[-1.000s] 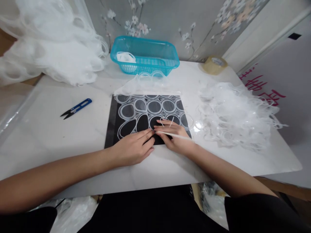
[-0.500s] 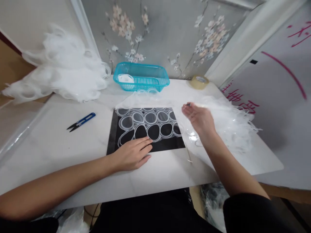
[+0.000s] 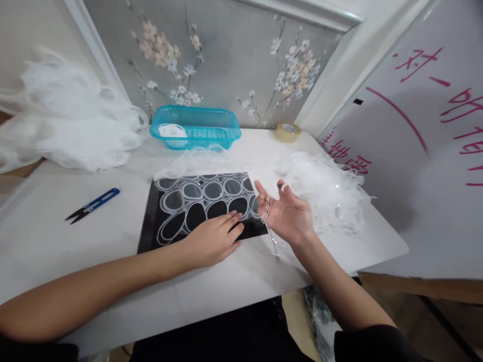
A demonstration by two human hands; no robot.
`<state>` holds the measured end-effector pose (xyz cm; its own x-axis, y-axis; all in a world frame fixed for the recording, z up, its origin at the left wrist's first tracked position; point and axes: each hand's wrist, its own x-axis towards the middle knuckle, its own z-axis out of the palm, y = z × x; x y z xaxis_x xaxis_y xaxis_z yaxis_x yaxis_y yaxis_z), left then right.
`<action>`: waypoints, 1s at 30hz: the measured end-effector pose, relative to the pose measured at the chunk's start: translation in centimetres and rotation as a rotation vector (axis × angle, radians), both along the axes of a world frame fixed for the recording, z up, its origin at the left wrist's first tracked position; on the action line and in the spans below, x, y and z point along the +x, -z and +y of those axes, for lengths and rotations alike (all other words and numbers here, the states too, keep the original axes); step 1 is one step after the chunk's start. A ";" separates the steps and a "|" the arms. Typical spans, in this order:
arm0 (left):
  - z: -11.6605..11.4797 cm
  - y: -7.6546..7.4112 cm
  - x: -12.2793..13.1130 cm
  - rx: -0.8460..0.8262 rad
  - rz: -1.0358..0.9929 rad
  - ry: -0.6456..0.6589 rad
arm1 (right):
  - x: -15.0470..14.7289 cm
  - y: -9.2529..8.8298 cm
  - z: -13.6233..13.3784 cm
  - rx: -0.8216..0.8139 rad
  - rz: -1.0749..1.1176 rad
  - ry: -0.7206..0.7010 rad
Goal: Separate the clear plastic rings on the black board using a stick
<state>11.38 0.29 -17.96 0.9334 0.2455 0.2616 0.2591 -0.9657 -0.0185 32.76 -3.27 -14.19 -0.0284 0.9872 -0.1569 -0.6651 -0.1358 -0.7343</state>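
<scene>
My left hand (image 3: 215, 239) lies flat, fingers stretched out, over the lower edge of a white lace trim with oval loops (image 3: 195, 217). The trim rests on a black sheet (image 3: 148, 232). At the sheet's right edge, my right hand (image 3: 289, 213) is raised with its palm turned up and fingers apart. Thin, clear-looking strands (image 3: 267, 208) cross its lower fingers. A small dark thing (image 3: 280, 186) shows at one fingertip; I cannot make out what it is. Beside this hand lies a heap of sheer white trim (image 3: 328, 193).
Blue thread snips (image 3: 93, 205) lie on the white table (image 3: 124, 296) at left. Behind the sheet stands a turquoise basket (image 3: 222, 131) with white material inside. A tape roll (image 3: 287, 131) sits farther right. White looped trim (image 3: 83, 125) is piled at far left; a whiteboard (image 3: 396, 216) borders the right.
The camera view has shifted to the right. My right hand has turned palm up, its fingers spreading, and come nearer the black sheet's right edge. My left hand stays on the lace trim.
</scene>
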 end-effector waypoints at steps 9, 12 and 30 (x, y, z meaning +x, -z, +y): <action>-0.3 0.3 -0.4 -0.136 -0.125 -0.006 | -0.3 0.1 1.3 0.131 -0.256 0.028; 0.1 -1.5 -0.3 -0.433 -0.245 -0.149 | -1.5 -1.2 0.9 0.228 -0.337 -0.028; -0.3 -1.9 0.2 -1.370 -0.569 -0.158 | -2.9 0.6 2.3 0.203 0.074 -0.196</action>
<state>11.58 -0.02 -16.05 0.7293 0.6815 0.0611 0.0208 -0.1113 0.9936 29.88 -0.98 -14.81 -0.2261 0.9727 0.0528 -0.6933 -0.1226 -0.7102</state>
